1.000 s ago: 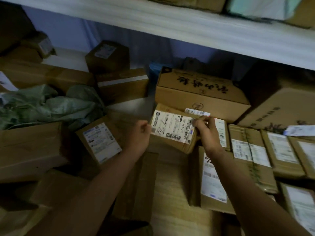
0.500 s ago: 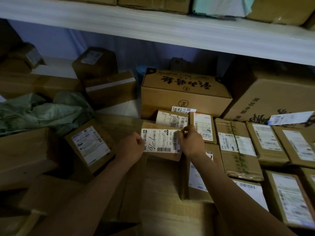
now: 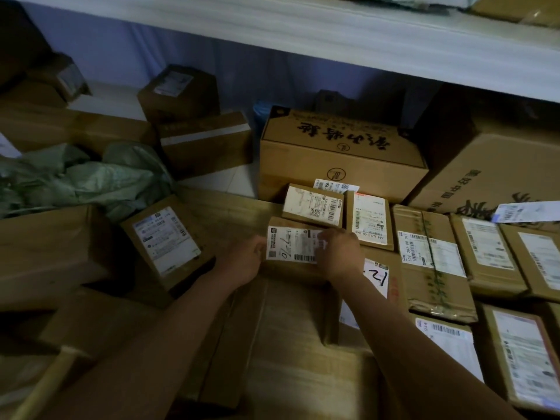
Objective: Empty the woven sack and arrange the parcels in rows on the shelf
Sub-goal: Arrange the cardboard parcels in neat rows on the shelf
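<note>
Parcel (image 3: 295, 248) clamped by our left hand (image 3: 246, 259) and right hand (image 3: 339, 253); rows partly filled, sack (image 3: 81, 177) looks emptied, probably.

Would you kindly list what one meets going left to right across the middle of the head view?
Crumpled green woven sack → tilted brown cardboard parcel with a white label → left hand → small cardboard parcel marked 7-10 → right hand → long taped cardboard parcel.
</note>
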`<control>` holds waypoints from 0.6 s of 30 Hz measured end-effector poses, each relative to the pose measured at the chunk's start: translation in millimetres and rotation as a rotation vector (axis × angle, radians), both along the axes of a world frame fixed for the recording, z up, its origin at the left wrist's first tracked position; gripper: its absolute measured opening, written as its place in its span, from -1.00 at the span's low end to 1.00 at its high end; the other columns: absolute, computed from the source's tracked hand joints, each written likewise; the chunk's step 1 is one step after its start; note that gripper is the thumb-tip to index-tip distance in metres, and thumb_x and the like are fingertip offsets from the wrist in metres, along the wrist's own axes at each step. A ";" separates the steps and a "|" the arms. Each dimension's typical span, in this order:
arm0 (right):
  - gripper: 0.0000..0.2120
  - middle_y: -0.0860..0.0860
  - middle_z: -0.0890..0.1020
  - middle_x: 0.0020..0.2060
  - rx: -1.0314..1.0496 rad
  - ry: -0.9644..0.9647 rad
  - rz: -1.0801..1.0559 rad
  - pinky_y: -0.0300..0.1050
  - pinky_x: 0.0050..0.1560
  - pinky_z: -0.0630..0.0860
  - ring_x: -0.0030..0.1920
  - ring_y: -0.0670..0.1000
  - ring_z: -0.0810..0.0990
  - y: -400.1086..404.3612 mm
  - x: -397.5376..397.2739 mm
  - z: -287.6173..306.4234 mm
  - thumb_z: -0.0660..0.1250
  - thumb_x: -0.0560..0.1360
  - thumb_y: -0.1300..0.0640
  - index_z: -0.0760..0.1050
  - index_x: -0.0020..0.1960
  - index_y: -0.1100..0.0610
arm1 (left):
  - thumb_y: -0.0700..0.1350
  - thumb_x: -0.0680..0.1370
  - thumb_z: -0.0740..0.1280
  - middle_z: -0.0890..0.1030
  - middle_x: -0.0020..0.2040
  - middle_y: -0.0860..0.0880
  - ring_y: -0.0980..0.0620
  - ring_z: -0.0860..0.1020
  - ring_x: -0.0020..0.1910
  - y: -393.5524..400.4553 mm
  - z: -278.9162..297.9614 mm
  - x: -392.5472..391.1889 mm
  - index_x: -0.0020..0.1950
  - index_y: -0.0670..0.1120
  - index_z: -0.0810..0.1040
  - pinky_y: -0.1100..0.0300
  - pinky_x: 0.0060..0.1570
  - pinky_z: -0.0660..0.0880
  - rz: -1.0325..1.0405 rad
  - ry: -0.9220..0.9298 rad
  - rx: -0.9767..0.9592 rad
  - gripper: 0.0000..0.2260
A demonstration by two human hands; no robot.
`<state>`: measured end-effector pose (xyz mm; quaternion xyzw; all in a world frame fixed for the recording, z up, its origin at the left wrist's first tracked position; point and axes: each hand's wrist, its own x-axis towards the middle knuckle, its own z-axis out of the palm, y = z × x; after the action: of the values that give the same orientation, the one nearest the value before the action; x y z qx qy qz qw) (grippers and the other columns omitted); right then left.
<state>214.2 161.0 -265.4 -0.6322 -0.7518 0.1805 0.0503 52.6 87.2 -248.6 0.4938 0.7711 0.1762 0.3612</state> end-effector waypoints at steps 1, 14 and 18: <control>-0.70 0.07 0.50 0.25 0.004 0.017 0.004 -0.02 0.20 0.51 0.26 0.09 0.44 -2.9 -2.1 -0.7 0.31 0.51 0.15 0.51 0.25 0.06 | -0.18 0.64 0.07 0.47 0.35 -0.08 -0.03 0.45 0.29 -2.9 3.0 -1.6 0.37 -0.05 0.40 0.18 0.12 0.42 0.016 -0.007 0.017 -0.68; -0.55 0.11 0.63 -0.03 -0.365 0.375 -0.106 0.10 0.01 0.60 -0.09 0.12 0.65 -95.9 -35.3 -4.5 0.01 0.59 -0.20 0.48 0.15 0.09 | 0.22 0.49 0.26 0.51 0.20 -0.09 -0.03 0.49 0.12 -80.5 14.0 -31.9 0.31 -0.07 0.41 0.05 0.06 0.47 0.265 0.078 -0.098 -0.49; -0.47 0.14 0.60 -0.16 -0.647 0.656 -0.232 -0.04 -0.12 0.53 -0.23 0.08 0.60 -127.0 -40.1 7.0 -0.11 0.63 -0.17 0.47 0.09 0.19 | 0.41 0.22 0.38 0.09 0.54 -0.11 -0.19 0.21 0.46 -99.2 4.6 -9.2 0.55 0.06 -0.03 -0.15 0.33 0.32 0.179 -0.016 -0.229 0.05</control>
<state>174.1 34.0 -258.3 -0.6049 -0.5258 0.5887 0.1053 43.4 -12.0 -244.0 0.3773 0.8242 0.1223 0.4043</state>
